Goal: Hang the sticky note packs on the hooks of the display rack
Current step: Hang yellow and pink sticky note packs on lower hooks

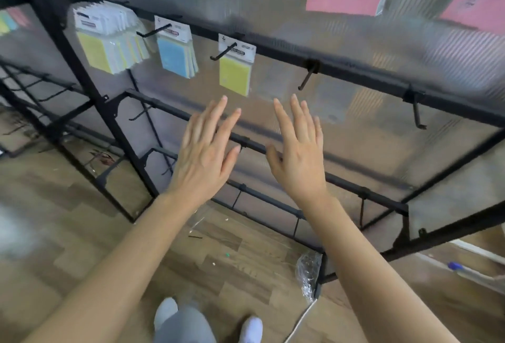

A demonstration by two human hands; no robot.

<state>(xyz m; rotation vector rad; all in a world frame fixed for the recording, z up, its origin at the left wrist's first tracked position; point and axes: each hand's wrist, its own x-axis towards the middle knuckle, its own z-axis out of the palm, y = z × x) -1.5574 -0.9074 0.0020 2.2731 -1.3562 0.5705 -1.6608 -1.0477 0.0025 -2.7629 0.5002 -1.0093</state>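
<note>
The tall black metal display rack (82, 75) is only partly stocked, and its black upper rail (276, 51) tells you most of the progress.

Your left hand (203, 151) and right hand (299, 154) hang side by side below the middle of that rail. Both have their fingers straight and spread, and neither holds or touches anything.

At the left end of the rail, a thick bunch of white-carded sticky note packs with a yellow pad in front (106, 42) fills one hook. The next hook along the rail, to the right, carries a thinner set of light-blue sticky note packs (175, 56). The third holds what looks like a single yellow sticky note pack (235, 75), which is directly above your left fingertips.

So three hooks are served, and right of them the rail shows work still to do. One bare black wire hook (307, 77) sits just past the single pack, and another bare hook (418, 113) sits near the rail's right end. Below the rail, the lower bars also carry small empty hooks (140, 114).

No loose packs are in view, so you will probably need to fetch more before the next hang.
</note>
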